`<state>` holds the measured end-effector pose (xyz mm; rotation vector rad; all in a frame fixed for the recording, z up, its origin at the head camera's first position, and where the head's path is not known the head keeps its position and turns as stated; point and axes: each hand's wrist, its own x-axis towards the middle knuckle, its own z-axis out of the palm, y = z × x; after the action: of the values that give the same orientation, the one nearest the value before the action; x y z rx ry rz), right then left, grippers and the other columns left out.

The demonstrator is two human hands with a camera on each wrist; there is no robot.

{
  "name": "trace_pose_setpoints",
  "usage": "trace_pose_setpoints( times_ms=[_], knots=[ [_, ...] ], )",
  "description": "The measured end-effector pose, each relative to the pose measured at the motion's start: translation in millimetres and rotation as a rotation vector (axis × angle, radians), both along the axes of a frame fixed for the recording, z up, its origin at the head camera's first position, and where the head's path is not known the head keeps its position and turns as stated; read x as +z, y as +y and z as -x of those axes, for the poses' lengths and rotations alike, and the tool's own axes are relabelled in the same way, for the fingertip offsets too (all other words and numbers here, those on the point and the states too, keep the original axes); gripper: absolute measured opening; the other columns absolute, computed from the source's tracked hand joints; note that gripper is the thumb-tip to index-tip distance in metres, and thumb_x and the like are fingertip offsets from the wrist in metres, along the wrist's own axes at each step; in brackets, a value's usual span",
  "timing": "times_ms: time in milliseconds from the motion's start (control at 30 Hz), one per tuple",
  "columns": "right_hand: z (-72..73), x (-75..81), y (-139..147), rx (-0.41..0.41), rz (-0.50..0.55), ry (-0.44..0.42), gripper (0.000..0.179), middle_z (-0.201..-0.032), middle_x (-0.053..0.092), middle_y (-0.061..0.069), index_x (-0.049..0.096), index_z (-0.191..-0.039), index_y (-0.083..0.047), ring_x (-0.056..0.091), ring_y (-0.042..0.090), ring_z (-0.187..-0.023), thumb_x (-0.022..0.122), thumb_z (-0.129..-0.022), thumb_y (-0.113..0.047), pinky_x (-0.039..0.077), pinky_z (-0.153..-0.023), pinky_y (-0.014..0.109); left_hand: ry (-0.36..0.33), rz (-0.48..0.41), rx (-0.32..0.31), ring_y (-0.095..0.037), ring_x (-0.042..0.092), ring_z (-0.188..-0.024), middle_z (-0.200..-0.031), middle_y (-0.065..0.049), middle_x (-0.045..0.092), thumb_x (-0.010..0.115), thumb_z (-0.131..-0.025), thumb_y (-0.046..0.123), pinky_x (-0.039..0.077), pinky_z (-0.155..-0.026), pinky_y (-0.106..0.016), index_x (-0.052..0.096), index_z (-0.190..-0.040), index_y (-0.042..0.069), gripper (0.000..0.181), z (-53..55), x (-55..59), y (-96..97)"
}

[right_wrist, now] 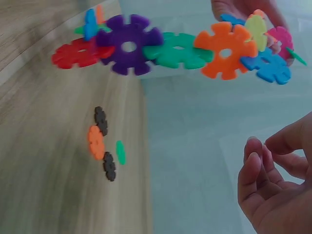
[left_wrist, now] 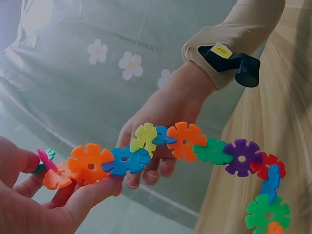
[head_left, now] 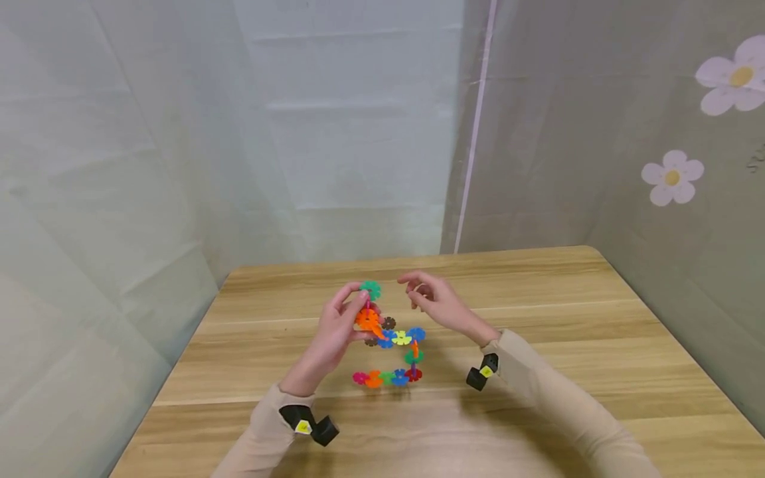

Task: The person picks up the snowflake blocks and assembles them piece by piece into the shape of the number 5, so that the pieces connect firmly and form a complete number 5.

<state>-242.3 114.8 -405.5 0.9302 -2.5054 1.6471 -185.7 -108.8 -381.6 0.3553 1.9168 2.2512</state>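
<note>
A chain of interlocked, slotted flower-shaped plastic discs hangs from my left hand (head_left: 335, 326), which pinches its upper end between thumb and fingers. That end carries a green disc (head_left: 370, 290), a pink disc (left_wrist: 47, 159) and an orange disc (left_wrist: 90, 165). Farther along come a blue disc (left_wrist: 127, 162), a yellow disc (head_left: 401, 338), a purple disc (right_wrist: 129, 45) and a red disc (right_wrist: 78, 52). The chain bends back left to a pink disc (head_left: 360, 378) low over the table. My right hand (head_left: 439, 302) hovers beside the chain's upper end, fingers loosely bent, holding nothing.
On the wooden table (head_left: 538, 292) lie loose discs: a black disc (right_wrist: 100, 121), an orange disc (right_wrist: 96, 142), a green disc (right_wrist: 121, 152) and another black disc (right_wrist: 109, 166). A pale curtain (head_left: 358, 133) hangs behind the table. Each wrist wears a small black camera (head_left: 325, 431).
</note>
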Motion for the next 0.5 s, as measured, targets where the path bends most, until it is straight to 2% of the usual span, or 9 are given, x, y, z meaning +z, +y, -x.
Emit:
trace_pose_setpoints(
  times_ms=[200, 333, 467, 500],
  knots=[
    [2.4, -9.6, -3, -0.004, -0.022, -0.043, 0.03, -0.106, 0.059, 0.017, 0.055, -0.129, -0.004, 0.055, 0.015, -0.071, 0.047, -0.1, -0.003, 0.046, -0.061, 0.024, 0.024, 0.0, 0.036, -0.018, 0.069, -0.075, -0.083, -0.003, 0.065, 0.048, -0.103, 0.024, 0.059, -0.063, -0.032, 0.05, -0.121, 0.011, 0.023, 1.5, -0.9, -2.2],
    [-3.4, -4.8, -6, 0.008, -0.056, -0.049, 0.028, -0.107, 0.06, 0.02, 0.055, -0.126, 0.001, 0.057, 0.026, -0.072, 0.047, -0.099, -0.001, 0.045, -0.059, 0.023, 0.042, -0.007, 0.045, -0.02, 0.069, -0.076, -0.085, -0.005, 0.064, 0.046, -0.103, 0.024, 0.06, -0.064, -0.034, 0.049, -0.123, 0.007, 0.026, 2.7, -1.5, -3.4],
    [-2.7, -11.2, -7, 0.031, -0.092, -0.044, 0.025, -0.1, 0.062, 0.016, 0.059, -0.122, -0.002, 0.059, 0.025, -0.071, 0.048, -0.099, -0.003, 0.043, -0.054, 0.02, 0.052, -0.016, 0.043, -0.016, 0.069, -0.075, -0.085, -0.005, 0.064, 0.045, -0.104, 0.024, 0.06, -0.064, -0.033, 0.048, -0.123, 0.006, 0.027, 2.6, -1.9, -4.5],
    [0.9, -17.6, -7, 0.034, -0.104, -0.035, 0.025, -0.101, 0.063, 0.014, 0.06, -0.122, -0.004, 0.059, 0.021, -0.072, 0.048, -0.099, -0.004, 0.044, -0.055, 0.02, 0.052, -0.021, 0.045, -0.017, 0.069, -0.074, -0.085, -0.005, 0.064, 0.045, -0.104, 0.024, 0.06, -0.064, -0.034, 0.049, -0.123, 0.007, 0.026, 2.5, -1.8, -4.7]
  ],
)
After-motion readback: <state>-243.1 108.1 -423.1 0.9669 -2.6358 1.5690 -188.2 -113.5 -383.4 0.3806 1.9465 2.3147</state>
